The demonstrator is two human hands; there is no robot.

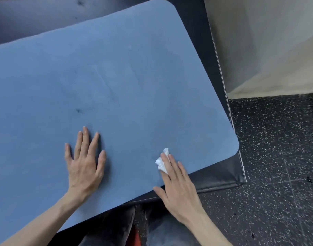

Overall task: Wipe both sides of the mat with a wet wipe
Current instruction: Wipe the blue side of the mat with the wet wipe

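Observation:
A large blue mat (116,82) with rounded corners lies flat and fills most of the view. My left hand (84,164) rests flat on it near the front edge, fingers spread and straight. My right hand (177,189) lies near the mat's front right corner, and its straight fingers press a crumpled white wet wipe (162,161) onto the mat. The wipe shows beside and under the fingertips. A small dark mark (78,110) sits on the mat above my left hand.
The blue mat lies on a thick black padded mat (221,181) whose edge shows at the right and front. A speckled black rubber floor (276,157) lies to the right. A beige wall (258,41) rises at the upper right. Dark clothing (116,228) shows at the bottom.

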